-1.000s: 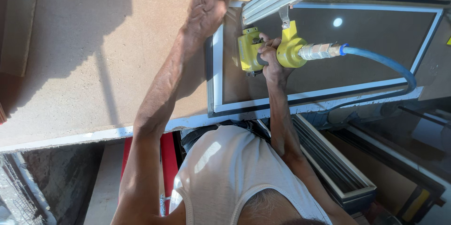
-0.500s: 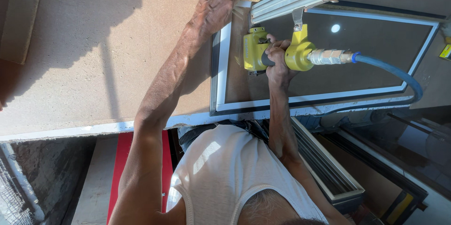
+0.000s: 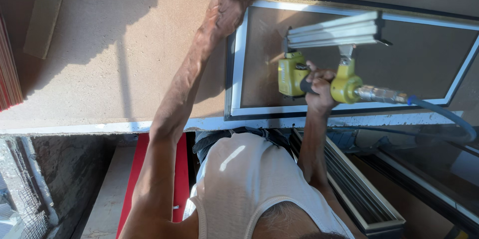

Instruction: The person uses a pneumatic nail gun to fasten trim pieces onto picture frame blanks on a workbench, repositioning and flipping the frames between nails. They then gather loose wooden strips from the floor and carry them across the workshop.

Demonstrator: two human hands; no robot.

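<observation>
Our right hand (image 3: 319, 87) grips the nailer (image 3: 319, 64); our left hand (image 3: 230, 4), fingers curled, presses the frame (image 3: 238, 59) corner.

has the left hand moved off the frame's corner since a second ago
No. The left hand stays pressed on the far-left corner of the white frame.

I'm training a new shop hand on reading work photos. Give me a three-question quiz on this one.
1. True or false: the right hand grips a yellow air nailer.
2. The left hand rests on: A) the frame's corner, B) the hose, C) the red board.
3. What runs from the nailer's rear end?

Key: 1 true. 2 A, the white frame. 3 A blue hose.
</observation>
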